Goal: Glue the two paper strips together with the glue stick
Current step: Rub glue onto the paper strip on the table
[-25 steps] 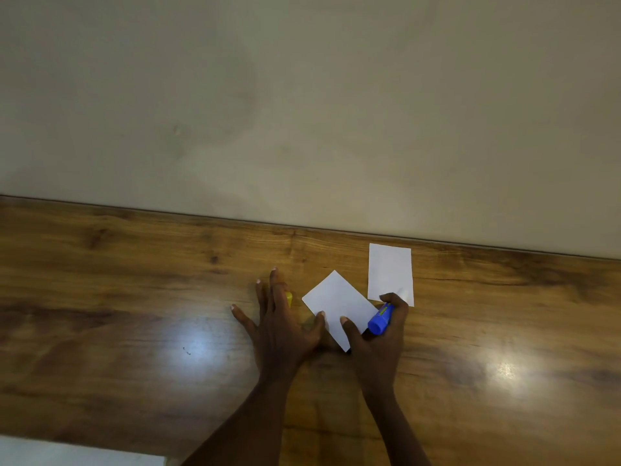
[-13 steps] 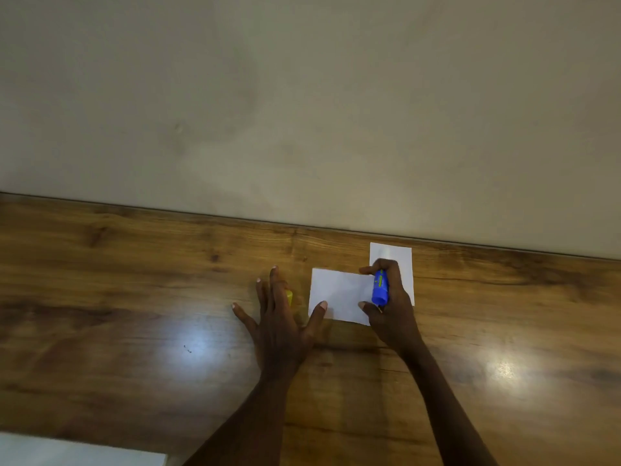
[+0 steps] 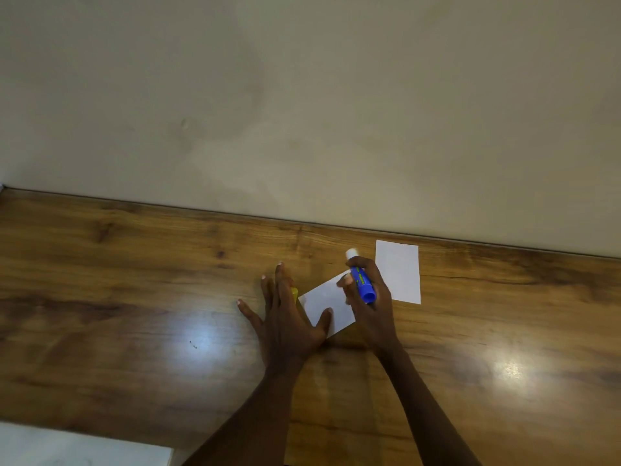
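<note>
Two white paper strips lie on the wooden table. The near strip [image 3: 327,302] is turned at an angle, and my left hand [image 3: 285,317] lies flat beside it with spread fingers, thumb pressing its lower edge. My right hand [image 3: 369,304] grips the blue glue stick [image 3: 361,280], its white tip pointing away from me past the strip's far corner. The second strip [image 3: 398,270] lies upright just right of that hand, near the wall. A small yellow thing [image 3: 294,293], perhaps the cap, peeks out under my left fingers.
The wooden table [image 3: 134,314] runs up to a plain beige wall [image 3: 302,112] close behind the strips. A white surface [image 3: 67,447] shows at the bottom left corner. Bright light glare sits on the wood left and right of my arms.
The near strip has turned under my hands. My right hand has swept the glue stick across it, from its near corner towards its far corner. My left hand stays put.
</note>
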A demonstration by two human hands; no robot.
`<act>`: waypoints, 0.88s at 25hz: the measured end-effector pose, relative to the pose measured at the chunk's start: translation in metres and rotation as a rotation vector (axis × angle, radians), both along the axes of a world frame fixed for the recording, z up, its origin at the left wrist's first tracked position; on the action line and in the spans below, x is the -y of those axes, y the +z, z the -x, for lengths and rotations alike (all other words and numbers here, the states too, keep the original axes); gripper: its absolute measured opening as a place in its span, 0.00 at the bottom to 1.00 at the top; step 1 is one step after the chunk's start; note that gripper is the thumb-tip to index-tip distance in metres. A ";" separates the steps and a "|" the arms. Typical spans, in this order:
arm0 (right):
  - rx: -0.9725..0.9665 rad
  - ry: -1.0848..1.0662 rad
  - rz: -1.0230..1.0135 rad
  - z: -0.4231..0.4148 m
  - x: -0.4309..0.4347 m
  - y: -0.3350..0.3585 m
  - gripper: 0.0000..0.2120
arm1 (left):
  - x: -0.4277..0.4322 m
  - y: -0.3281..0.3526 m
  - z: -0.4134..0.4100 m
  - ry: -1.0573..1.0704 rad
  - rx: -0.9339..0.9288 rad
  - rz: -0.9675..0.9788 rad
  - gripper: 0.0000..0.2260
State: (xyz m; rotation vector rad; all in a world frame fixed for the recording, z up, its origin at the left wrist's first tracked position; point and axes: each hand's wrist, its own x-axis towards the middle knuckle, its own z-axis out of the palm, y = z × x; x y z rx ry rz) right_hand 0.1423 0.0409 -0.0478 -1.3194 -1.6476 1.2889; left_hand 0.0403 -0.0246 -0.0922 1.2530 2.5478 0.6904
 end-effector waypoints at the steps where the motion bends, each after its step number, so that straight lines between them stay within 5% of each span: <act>1: -0.128 -0.059 0.139 0.003 0.006 -0.003 0.12 | 0.000 0.000 0.000 0.001 0.005 -0.001 0.50; 3: -0.191 -0.104 0.274 0.006 0.010 -0.008 0.11 | 0.001 -0.001 0.000 0.003 0.012 -0.011 0.50; 8: 0.027 0.112 0.107 0.010 0.004 -0.009 0.05 | 0.003 0.000 0.001 -0.014 0.037 -0.039 0.52; 22: 0.106 0.038 -0.040 -0.002 -0.007 -0.011 0.06 | 0.003 0.001 0.000 -0.007 0.020 -0.031 0.50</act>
